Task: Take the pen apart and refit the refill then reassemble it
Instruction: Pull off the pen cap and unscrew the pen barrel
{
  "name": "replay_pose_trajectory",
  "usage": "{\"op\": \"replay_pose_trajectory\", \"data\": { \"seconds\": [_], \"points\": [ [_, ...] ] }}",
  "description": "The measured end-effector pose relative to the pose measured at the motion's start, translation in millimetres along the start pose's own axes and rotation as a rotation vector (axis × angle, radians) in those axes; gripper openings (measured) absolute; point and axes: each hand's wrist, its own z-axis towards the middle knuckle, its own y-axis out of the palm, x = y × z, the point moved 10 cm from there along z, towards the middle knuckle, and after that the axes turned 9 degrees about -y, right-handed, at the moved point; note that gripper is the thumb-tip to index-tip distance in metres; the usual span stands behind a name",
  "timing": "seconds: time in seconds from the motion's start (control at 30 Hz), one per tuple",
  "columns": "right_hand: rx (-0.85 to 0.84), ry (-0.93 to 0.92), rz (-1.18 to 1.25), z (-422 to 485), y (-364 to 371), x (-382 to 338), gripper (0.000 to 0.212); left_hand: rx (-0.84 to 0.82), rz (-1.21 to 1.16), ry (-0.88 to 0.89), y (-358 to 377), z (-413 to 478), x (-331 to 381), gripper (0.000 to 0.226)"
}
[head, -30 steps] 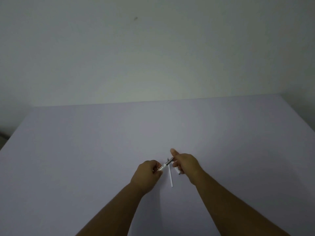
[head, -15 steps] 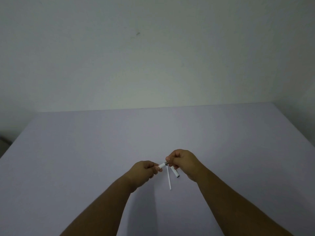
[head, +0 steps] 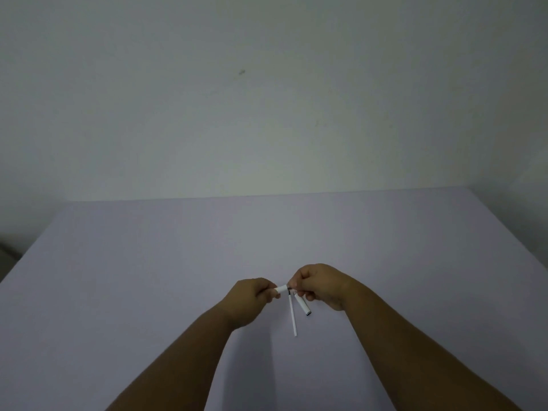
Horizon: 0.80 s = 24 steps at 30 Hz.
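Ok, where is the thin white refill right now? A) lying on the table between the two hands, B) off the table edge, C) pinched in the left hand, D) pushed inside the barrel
A: the refill lies loose on the table, beside the cap, while both hands grip the barrel piece.

The table point(head: 148, 292) looks smooth and matt, pale purple, with no shine and no marks. The wall point(head: 267, 114) behind it looks like painted plaster, flat and dull, with one small dark spot. The pen barrel point(head: 281, 289) looks like smooth white plastic. The thin refill point(head: 293, 317) looks like white plastic too. The pen cap point(head: 303, 305) looks like smooth white plastic with a dark end.
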Motion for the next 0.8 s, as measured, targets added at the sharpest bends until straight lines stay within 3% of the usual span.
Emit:
{"op": "replay_pose_trajectory", "data": {
  "seconds": [0.1,0.2,0.27,0.43,0.53,0.6,0.8],
  "points": [
    [-0.01,-0.06,-0.009,2.9,2.3,-7.6,0.018,-0.062,-0.136,-0.086,-0.6,0.5,-10.0,0.024],
    [0.013,-0.012,0.089,3.8,0.9,-4.2,0.008,-0.028,-0.09,-0.06,-7.2,1.2,-6.3,0.023],
    [0.04,0.026,0.052,4.3,-3.5,1.3,0.019,0.003,-0.061,-0.043,-13.2,1.3,-4.0,0.022],
    [0.026,-0.073,0.044,6.4,-3.9,-5.0,0.013,0.012,-0.021,-0.009,-15.0,-0.4,2.5,0.023],
    [0.016,-0.026,0.105,4.0,-2.0,-2.9,0.005,0.023,0.001,0.011,-16.0,-2.2,5.7,0.024],
    [0.036,0.01,0.047,3.6,-4.5,0.5,0.019,0.03,0.008,0.014,-17.3,-2.8,6.7,0.024],
    [0.016,-0.042,0.088,2.3,-1.7,-6.8,0.007,0.043,0.038,0.026,-19.1,-5.9,13.3,0.024]
  ]
}}
